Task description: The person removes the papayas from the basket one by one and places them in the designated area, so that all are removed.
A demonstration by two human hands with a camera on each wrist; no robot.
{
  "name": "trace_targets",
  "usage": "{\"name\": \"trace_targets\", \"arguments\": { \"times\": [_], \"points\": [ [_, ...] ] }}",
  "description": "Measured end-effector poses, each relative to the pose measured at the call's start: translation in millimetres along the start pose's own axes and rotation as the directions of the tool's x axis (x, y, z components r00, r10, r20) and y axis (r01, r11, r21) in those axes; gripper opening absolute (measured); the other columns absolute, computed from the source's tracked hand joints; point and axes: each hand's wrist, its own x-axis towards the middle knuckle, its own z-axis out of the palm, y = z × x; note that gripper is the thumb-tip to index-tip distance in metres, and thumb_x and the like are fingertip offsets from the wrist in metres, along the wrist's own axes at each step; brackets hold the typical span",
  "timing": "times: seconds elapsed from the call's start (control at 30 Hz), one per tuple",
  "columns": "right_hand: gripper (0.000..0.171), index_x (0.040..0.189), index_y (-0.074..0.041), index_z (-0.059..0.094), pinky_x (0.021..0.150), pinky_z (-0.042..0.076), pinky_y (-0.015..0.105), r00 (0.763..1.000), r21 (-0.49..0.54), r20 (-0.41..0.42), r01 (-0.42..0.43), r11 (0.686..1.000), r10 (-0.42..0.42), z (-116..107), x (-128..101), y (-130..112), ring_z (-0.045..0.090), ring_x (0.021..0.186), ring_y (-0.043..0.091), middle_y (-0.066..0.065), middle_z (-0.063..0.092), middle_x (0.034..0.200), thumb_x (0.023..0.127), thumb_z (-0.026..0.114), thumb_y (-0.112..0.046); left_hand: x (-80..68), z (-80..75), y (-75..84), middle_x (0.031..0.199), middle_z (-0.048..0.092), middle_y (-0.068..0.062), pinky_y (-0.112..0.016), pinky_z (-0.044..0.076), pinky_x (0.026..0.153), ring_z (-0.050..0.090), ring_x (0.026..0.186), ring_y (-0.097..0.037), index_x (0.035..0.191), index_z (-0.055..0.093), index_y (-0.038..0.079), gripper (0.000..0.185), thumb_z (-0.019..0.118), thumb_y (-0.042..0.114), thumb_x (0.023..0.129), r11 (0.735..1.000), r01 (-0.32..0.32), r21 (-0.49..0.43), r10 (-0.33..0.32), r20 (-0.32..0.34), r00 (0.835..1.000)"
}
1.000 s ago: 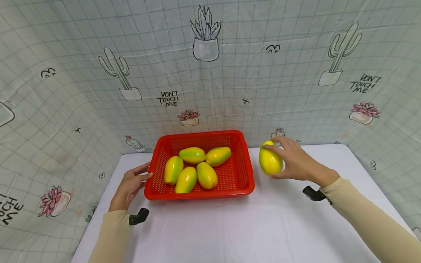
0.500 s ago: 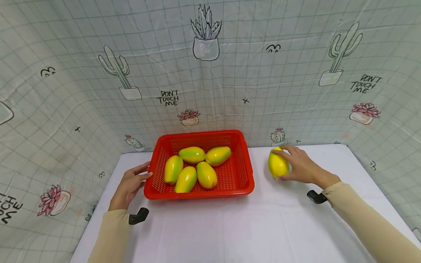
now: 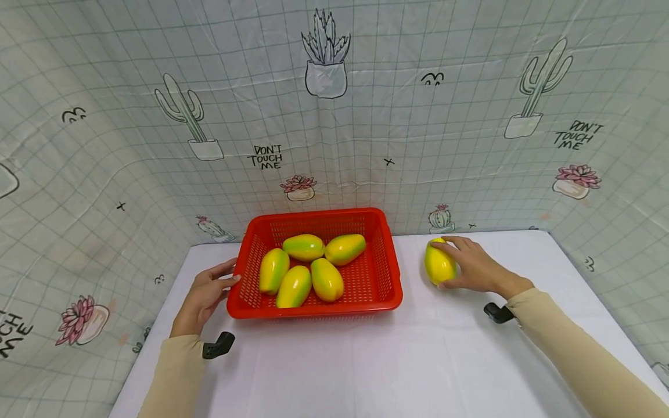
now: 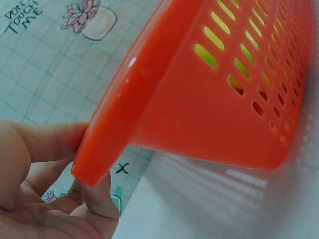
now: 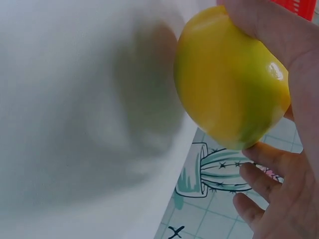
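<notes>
A red perforated basket stands at the back middle of the white table and holds several yellow-green papayas. My left hand holds the basket's left rim, thumb above and fingers below the rim. To the right of the basket another yellow papaya rests on the table. My right hand wraps it from the right side, thumb and fingers curled round the papaya.
A cloth backdrop printed with cacti hangs close behind and on both sides of the white table. The near half of the table lies bare in front of the basket.
My right hand has carried the papaya down and to the right, from a raised spot beside the basket onto the table. The left hand and basket have stayed put.
</notes>
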Motion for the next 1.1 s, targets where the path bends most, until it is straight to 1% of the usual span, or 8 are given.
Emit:
{"name": "trace_targets", "arguments": {
  "times": [0.2, 0.5, 0.63, 0.83, 1.0, 1.1],
  "points": [
    [0.090, 0.153, -0.007, 0.050, 0.113, 0.030, 0.073, 1.000, 0.005, 0.021, 0.017, 1.000, -0.017, 2.8, 2.6, 2.6, 0.041, 0.138, 0.055, 0.031, 0.046, 0.153, 0.080, 0.094, -0.036, 0.8, -0.5, -1.1, 0.167, 0.031, -0.023, -0.016, 0.055, 0.080, 0.052, 0.118, -0.025, 0.165, 0.035, 0.007, 0.062, 0.059, 0.010, 0.108, 1.000, 0.009, -0.005, -0.009, -0.004, 1.000],
    [0.091, 0.152, -0.004, 0.049, 0.109, 0.034, 0.075, 0.998, 0.009, 0.005, 0.069, 0.998, -0.069, 3.6, 1.8, 7.4, 0.044, 0.135, 0.057, 0.033, 0.047, 0.150, 0.080, 0.093, -0.038, 1.2, 0.7, 0.6, 0.169, 0.029, -0.023, -0.016, 0.055, 0.080, 0.050, 0.126, -0.029, 0.165, 0.034, 0.007, 0.062, 0.059, 0.010, 0.108, 1.000, 0.011, -0.018, -0.011, -0.003, 1.000],
    [0.092, 0.153, -0.004, 0.047, 0.110, 0.033, 0.076, 0.998, 0.021, 0.022, 0.063, 0.998, -0.063, 4.8, 2.7, 10.7, 0.041, 0.137, 0.058, 0.033, 0.045, 0.152, 0.081, 0.092, -0.039, 0.3, 0.7, 1.5, 0.168, 0.030, -0.024, -0.016, 0.055, 0.080, 0.051, 0.124, -0.028, 0.165, 0.034, 0.007, 0.062, 0.059, 0.010, 0.108, 1.000, 0.011, -0.014, -0.011, -0.003, 1.000],
    [0.093, 0.155, -0.003, 0.046, 0.112, 0.030, 0.077, 0.998, 0.039, 0.049, 0.044, 0.998, -0.046, 6.0, 5.0, 10.8, 0.038, 0.141, 0.058, 0.035, 0.042, 0.156, 0.082, 0.091, -0.041, -1.4, 0.1, 1.6, 0.167, 0.032, -0.023, -0.017, 0.052, 0.079, 0.050, 0.117, -0.024, 0.165, 0.035, 0.008, 0.062, 0.059, 0.011, 0.108, 1.000, 0.013, 0.008, -0.013, -0.009, 1.000],
    [0.094, 0.154, -0.002, 0.046, 0.111, 0.031, 0.076, 0.997, 0.049, 0.058, 0.040, 0.998, -0.043, 5.2, 6.8, 8.7, 0.039, 0.140, 0.058, 0.034, 0.043, 0.154, 0.082, 0.091, -0.042, -1.7, 0.5, 0.8, 0.167, 0.032, -0.023, -0.017, 0.052, 0.079, 0.050, 0.113, -0.022, 0.165, 0.035, 0.008, 0.062, 0.059, 0.011, 0.108, 1.000, 0.015, 0.015, -0.015, -0.009, 1.000],
    [0.093, 0.154, -0.003, 0.047, 0.111, 0.032, 0.075, 0.998, 0.048, 0.061, 0.032, 0.998, -0.035, 3.6, 7.1, 7.8, 0.041, 0.139, 0.057, 0.033, 0.045, 0.153, 0.082, 0.091, -0.041, -1.0, 1.3, 1.2, 0.167, 0.032, -0.023, -0.017, 0.052, 0.079, 0.051, 0.116, -0.024, 0.165, 0.036, 0.008, 0.062, 0.059, 0.011, 0.108, 1.000, 0.015, 0.011, -0.015, -0.010, 1.000]
  ]
}}
